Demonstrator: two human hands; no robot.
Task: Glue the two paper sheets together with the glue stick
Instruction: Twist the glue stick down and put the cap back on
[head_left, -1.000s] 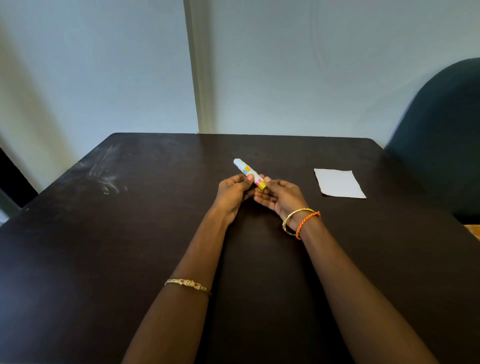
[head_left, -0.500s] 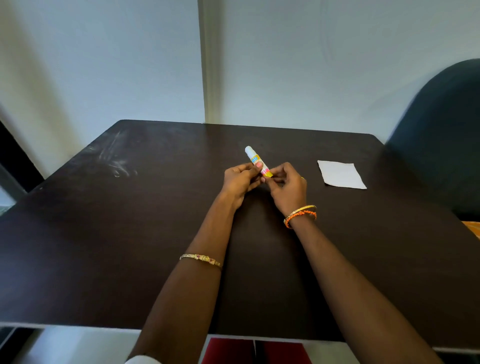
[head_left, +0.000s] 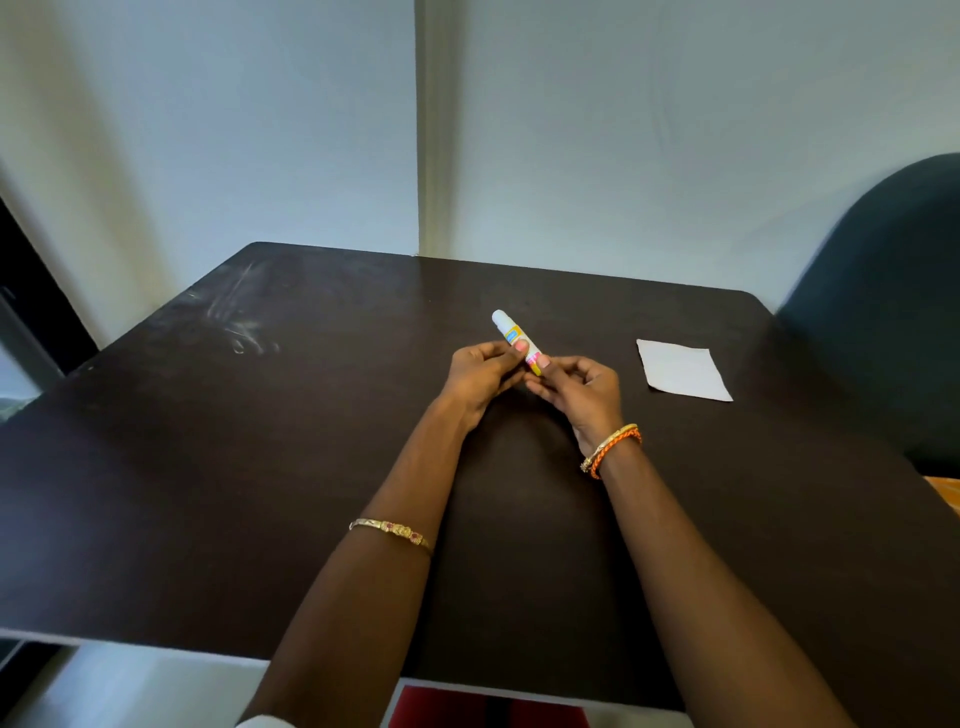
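A white glue stick (head_left: 508, 328) with a yellow, blue and pink label is held above the middle of the dark table (head_left: 260, 467), tilted with its white cap end pointing up and away. My left hand (head_left: 480, 374) pinches its middle between thumb and fingers. My right hand (head_left: 582, 389) grips its lower end. A small white paper sheet (head_left: 683, 370) lies flat on the table to the right of my right hand, apart from it. I see only one paper outline; a second sheet cannot be told apart.
A dark blue chair back (head_left: 893, 291) stands at the table's right side. A pale wall (head_left: 623, 130) rises just behind the far edge. Scuff marks (head_left: 239, 317) show at the far left of the tabletop. The near table edge (head_left: 156, 642) runs across the bottom.
The view has tilted down, so the near table edge now shows. My right hand's fingers have closed around the glue stick's lower end; both hands stay at the same spot.
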